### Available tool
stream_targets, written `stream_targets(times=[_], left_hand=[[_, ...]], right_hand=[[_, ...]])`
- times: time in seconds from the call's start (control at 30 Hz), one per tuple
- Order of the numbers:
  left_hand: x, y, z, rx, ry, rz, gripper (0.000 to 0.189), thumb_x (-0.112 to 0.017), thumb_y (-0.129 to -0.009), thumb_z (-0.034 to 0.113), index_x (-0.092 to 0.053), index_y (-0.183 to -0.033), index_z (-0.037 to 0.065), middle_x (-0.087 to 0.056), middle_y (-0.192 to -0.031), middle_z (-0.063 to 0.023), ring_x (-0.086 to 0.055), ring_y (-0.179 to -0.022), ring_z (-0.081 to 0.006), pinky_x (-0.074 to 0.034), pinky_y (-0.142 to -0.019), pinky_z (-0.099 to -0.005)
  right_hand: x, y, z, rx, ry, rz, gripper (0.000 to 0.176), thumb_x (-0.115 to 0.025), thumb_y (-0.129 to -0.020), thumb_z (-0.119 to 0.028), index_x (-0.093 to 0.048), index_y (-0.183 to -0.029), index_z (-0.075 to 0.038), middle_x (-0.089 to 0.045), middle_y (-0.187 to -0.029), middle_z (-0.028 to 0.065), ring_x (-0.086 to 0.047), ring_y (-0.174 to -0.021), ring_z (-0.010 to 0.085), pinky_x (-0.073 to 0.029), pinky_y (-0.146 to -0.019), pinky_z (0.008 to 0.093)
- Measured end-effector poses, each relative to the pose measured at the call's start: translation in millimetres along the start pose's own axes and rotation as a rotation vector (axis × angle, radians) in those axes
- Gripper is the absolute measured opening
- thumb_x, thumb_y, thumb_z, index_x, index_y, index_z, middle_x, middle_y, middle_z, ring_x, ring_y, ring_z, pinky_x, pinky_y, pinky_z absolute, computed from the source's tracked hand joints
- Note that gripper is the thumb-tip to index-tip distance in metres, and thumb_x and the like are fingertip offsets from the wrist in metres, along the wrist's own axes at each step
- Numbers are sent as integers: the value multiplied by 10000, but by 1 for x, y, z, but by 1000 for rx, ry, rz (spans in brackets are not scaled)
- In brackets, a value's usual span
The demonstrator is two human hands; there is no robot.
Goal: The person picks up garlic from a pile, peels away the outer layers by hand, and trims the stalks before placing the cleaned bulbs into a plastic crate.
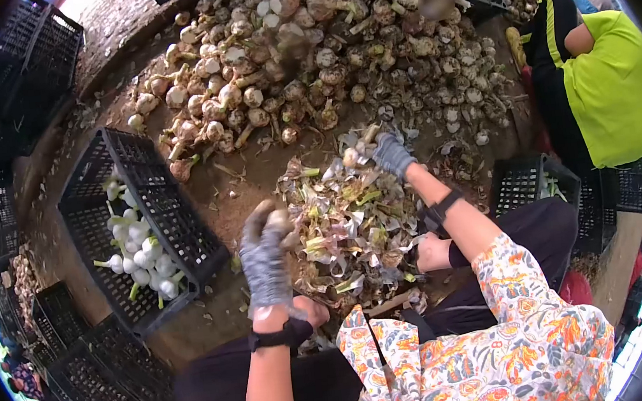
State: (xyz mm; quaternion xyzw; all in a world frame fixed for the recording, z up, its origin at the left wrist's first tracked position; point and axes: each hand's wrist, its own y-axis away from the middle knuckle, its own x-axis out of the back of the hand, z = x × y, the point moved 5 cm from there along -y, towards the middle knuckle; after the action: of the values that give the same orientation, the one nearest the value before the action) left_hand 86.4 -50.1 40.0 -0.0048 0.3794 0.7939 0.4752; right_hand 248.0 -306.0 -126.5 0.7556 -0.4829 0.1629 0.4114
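Note:
My left hand (265,261), in a grey glove, is closed around a pale garlic bulb (279,220) at its fingertips. My right hand (392,155), also gloved, is stretched forward with its fingers around a garlic bulb with a stem (366,142), at the near edge of the big pile of unpeeled garlic (305,53). Between and below my hands lies a heap of peeled skins and stem scraps (356,232). To the left, a black crate (173,208) holds clean white garlic bulbs (142,250).
Another person in a bright yellow-green top (614,83) sits at the upper right. A black crate (519,183) stands beside my right knee. More black crates (109,379) lie at the lower left, and others are stacked at the upper left.

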Motion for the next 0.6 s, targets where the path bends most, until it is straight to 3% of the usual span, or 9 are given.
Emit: stream_targets(times=[0.07, 0.13, 0.17, 0.2, 0.3, 0.4, 0.47, 0.53, 0.6], left_hand=[[-18, 7, -9, -128, -239, -95, 572, -681, -748, 103, -403, -1237, 0, -491, -1155, -124, -510, -998, -174, -471, -785, -289], [-39, 14, -16, -150, -274, -262, 679, -705, -717, 77, -346, -1289, 1, -449, -1233, -130, -426, -1141, -204, -410, -913, -308], [-42, 11, -27, -248, -255, -350, 707, -715, -697, 41, -345, -1300, 16, -434, -1262, -124, -427, -1149, -194, -402, -926, -292], [-52, 21, -20, -219, -184, -384, 690, -711, -697, 18, -361, -1291, 17, -449, -1247, -110, -450, -1123, -178, -404, -927, -295], [-55, 32, -13, -190, -125, -384, 680, -709, -693, 2, -372, -1283, 13, -463, -1231, -105, -469, -1102, -179, -415, -916, -293], [-62, 46, -5, -246, -48, -430, 640, -701, -728, 81, -378, -1278, 15, -497, -1182, -107, -524, -1016, -168, -464, -843, -279], [-61, 49, -9, -11, 106, -469, 562, -660, -784, 207, -407, -1248, 17, -531, -1112, -111, -570, -907, -162, -505, -744, -262], [-60, 50, -13, 50, 139, -487, 520, -607, -820, 304, -429, -1220, 24, -549, -1051, -110, -587, -825, -162, -522, -677, -261], [-65, 54, -13, 159, 324, -578, 495, -599, -827, 302, -435, -1209, 32, -546, -1049, -109, -584, -854, -173, -527, -686, -272]], right_hand=[[27, 70, -74, 128, 59, -26, 390, -618, -791, -303, -513, -765, 72, -500, -659, 154, -468, -595, 249, -446, -578, 373], [-10, 78, -55, 357, -488, -17, 370, -612, -802, -274, -505, -758, 77, -496, -656, 137, -459, -601, 221, -445, -589, 361], [-5, 97, -77, 423, -313, 3, 323, -615, -803, -230, -525, -821, 79, -521, -675, 126, -498, -639, 207, -457, -623, 347], [8, 124, -108, 409, -644, -39, 299, -614, -804, -206, -548, -924, 60, -574, -753, 126, -554, -722, 209, -468, -670, 326], [36, 159, -144, 312, -816, -126, 317, -611, -806, -204, -555, -985, 52, -610, -861, 133, -584, -814, 198, -475, -710, 304], [43, 169, -137, 399, -671, -102, 339, -617, -803, -213, -552, -994, 60, -613, -922, 145, -583, -851, 177, -473, -743, 299], [56, 185, -150, 542, -798, -62, 336, -612, -804, -194, -551, -1011, 63, -615, -919, 145, -589, -850, 187, -475, -748, 302], [58, 186, -139, 472, -681, -45, 338, -609, -807, -191, -551, -1015, 69, -616, -902, 154, -599, -840, 209, -478, -744, 311], [71, 195, -150, 732, -298, 8, 347, -614, -806, -200, -551, -1003, 79, -617, -877, 164, -602, -825, 216, -479, -740, 312]])
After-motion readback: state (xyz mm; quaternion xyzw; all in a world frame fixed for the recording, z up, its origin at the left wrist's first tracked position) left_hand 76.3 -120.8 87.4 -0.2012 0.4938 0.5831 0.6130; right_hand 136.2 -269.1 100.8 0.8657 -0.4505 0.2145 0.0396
